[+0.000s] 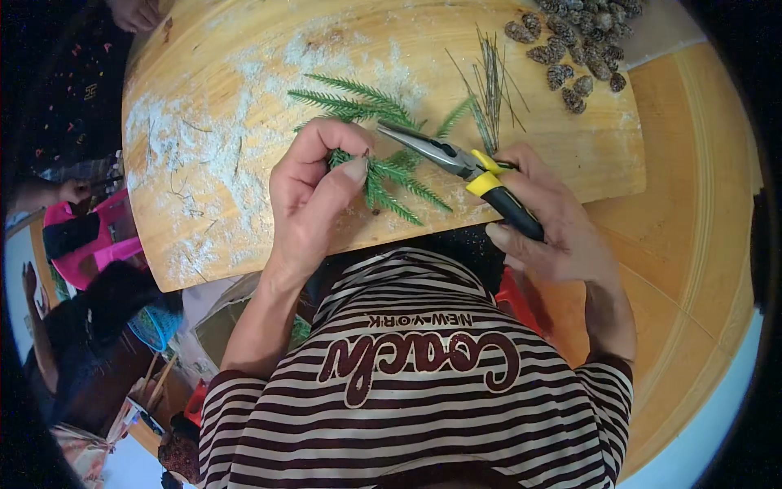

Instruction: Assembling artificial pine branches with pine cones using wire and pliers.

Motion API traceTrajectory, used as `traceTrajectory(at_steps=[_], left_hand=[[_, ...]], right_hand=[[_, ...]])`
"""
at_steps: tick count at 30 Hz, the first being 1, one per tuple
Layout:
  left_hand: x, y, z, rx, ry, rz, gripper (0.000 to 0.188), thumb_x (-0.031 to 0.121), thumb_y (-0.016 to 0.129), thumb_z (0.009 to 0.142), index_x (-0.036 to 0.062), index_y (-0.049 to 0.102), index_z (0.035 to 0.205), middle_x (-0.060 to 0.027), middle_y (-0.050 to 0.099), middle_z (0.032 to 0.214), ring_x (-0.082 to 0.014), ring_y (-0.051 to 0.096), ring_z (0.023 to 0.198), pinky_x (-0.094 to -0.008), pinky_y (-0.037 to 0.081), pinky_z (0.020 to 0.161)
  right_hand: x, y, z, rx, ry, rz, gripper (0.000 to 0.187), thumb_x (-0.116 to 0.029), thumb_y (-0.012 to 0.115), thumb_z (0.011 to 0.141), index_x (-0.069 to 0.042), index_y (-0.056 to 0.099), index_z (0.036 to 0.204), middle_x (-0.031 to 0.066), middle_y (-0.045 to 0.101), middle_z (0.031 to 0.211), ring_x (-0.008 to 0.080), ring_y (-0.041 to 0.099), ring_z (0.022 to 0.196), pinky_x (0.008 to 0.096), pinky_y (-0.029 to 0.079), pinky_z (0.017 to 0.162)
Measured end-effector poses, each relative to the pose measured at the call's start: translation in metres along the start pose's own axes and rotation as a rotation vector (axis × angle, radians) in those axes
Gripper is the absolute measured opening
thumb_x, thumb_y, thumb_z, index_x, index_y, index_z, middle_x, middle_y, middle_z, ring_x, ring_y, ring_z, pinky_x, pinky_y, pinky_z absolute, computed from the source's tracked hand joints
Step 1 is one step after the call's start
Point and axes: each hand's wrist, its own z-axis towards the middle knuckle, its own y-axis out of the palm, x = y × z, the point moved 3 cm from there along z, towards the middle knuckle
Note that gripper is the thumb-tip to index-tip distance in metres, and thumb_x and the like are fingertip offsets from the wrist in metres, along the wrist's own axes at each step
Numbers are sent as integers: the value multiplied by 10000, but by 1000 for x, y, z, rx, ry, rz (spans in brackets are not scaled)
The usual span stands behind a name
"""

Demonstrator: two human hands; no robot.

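Observation:
Near the front edge of the wooden table [456,49], my left hand [314,179] pinches a green artificial pine sprig [403,183] between thumb and forefinger. Its needled tips fan out to the right below the fingers, and the stem end shows at the thumb. My right hand [546,204] grips long-nose pliers [444,151] by their black and yellow handles. The metal jaws point up and left, just beside the left fingers and apart from the stem. Whether the jaws are fully closed is hard to see. More green sprigs [350,98] lie on the table behind my hands.
Thin wire stems [491,90] lie in a loose bunch beyond the pliers. A heap of small pine cones [582,41] sits at the far right. White flakes [228,138] are scattered over the table. Other people's hands [134,12] and a pink stool [94,240] show at the left.

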Motion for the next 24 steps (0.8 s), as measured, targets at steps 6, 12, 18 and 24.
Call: traceTrajectory(at_steps=[6, 12, 18, 24], left_hand=[[-3, 1, 2, -102, 38, -27, 129, 22, 511, 855, 4, 527, 982, -20, 526, 966, -53, 455, 790, -191, 377, 669], [-4, 0, 3, -87, -28, -13, 129, 42, 524, 853, 7, 524, 977, -4, 516, 901, -45, 437, 726, -188, 355, 620], [-2, 3, 4, -76, -113, 4, 151, 36, 524, 844, 15, 516, 994, 20, 492, 814, -34, 410, 650, -186, 324, 565], [2, 12, 6, -59, -128, 14, 313, -12, 506, 825, 17, 436, 1129, -22, 494, 896, -56, 442, 728, -191, 368, 616]], right_hand=[[2, 2, 1, -130, -22, 43, 332, -98, 638, 773, -23, 535, 1079, 145, 445, 1007, 301, 482, 925, 345, 408, 779], [2, 5, 2, -120, -30, -43, 314, -28, 620, 721, -36, 520, 1019, 142, 450, 970, 336, 483, 902, 375, 412, 751], [8, 6, 1, -63, 50, -66, 346, 61, 575, 668, -21, 580, 1004, 112, 450, 908, 274, 477, 815, 289, 389, 725], [16, 5, -1, -23, 65, -41, 306, 83, 555, 661, -8, 576, 953, 105, 419, 822, 269, 442, 752, 285, 367, 675]])
